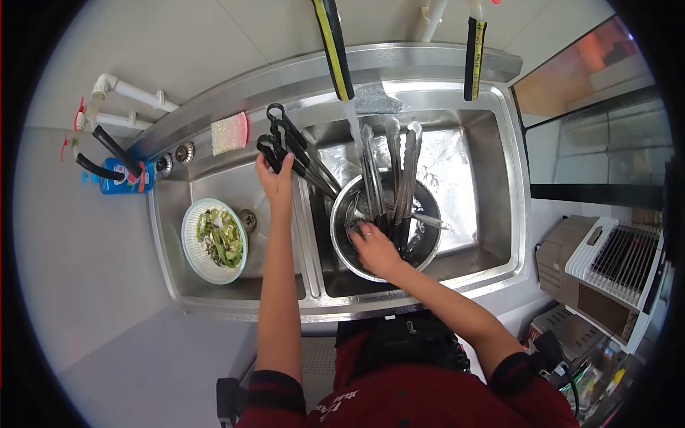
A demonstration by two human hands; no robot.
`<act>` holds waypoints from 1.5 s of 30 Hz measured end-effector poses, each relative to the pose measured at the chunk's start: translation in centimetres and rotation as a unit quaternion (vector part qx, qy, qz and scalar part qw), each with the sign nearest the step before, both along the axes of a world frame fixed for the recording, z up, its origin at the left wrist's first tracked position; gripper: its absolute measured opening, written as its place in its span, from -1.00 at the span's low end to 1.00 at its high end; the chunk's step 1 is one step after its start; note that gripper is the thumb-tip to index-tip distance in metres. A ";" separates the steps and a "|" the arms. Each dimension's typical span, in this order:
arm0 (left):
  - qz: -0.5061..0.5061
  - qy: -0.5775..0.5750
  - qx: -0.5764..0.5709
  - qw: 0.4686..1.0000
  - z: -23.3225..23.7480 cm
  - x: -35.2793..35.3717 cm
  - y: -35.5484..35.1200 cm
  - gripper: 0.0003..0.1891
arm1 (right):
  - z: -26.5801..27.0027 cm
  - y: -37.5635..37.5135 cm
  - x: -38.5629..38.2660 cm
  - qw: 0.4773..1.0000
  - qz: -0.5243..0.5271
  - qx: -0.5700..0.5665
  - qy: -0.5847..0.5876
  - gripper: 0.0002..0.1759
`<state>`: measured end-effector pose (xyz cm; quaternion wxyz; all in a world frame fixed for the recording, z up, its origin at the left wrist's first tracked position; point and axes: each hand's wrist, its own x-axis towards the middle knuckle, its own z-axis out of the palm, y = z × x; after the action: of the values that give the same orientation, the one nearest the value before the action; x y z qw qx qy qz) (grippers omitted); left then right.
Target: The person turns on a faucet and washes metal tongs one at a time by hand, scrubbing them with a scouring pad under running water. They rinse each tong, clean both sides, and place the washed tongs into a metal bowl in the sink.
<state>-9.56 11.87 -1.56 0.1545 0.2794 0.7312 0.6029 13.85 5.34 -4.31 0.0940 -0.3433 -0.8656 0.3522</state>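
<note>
My left hand [277,175] is closed round the black handle of a pair of tongs [270,151] above the sink divider. More black-handled tongs [303,146] lean beside it, their metal ends towards the bowl. My right hand [377,250] reaches into a round steel bowl [337,239] in the right basin. Its fingers are bent over something dark and greyish that I cannot make out. Several metal tongs [408,167] stand in the bowl, gripping ends up and dark handles down. Water [353,121] runs from a black-and-yellow hose [334,50] onto the bowl's far side.
The left basin holds a pale strainer basket [187,239] of vegetable scraps [222,239]. A pink-and-white sponge [230,134] and two drain strainers [184,153] lie on the back ledge. A blue bottle [125,178] stands left. A second hose [475,57] hangs at the right.
</note>
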 end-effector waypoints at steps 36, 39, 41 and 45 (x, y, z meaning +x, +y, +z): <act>-0.250 -0.107 -0.359 0.893 -8.5 16.9 -8.5 -0.63 | 7.0 4.5 11.8 0.419 -0.355 -0.676 0.491 -0.38; -0.228 0.000 -0.317 0.921 -8.0 16.9 -8.8 -0.64 | 6.4 4.9 12.4 0.433 -0.374 -0.672 0.470 -0.45; -0.194 0.128 -0.235 0.944 -5.4 16.4 -8.3 -0.68 | 5.8 4.5 12.3 0.446 -0.348 -0.678 0.470 -0.49; -0.195 0.194 -0.242 0.931 -3.3 14.8 -8.6 -0.72 | 6.2 4.1 11.5 0.423 -0.368 -0.683 0.469 -0.53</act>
<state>5.24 3.31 -4.89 0.1866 0.4822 0.8018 0.2998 25.36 9.39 1.92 0.3408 -0.3624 0.0443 0.8663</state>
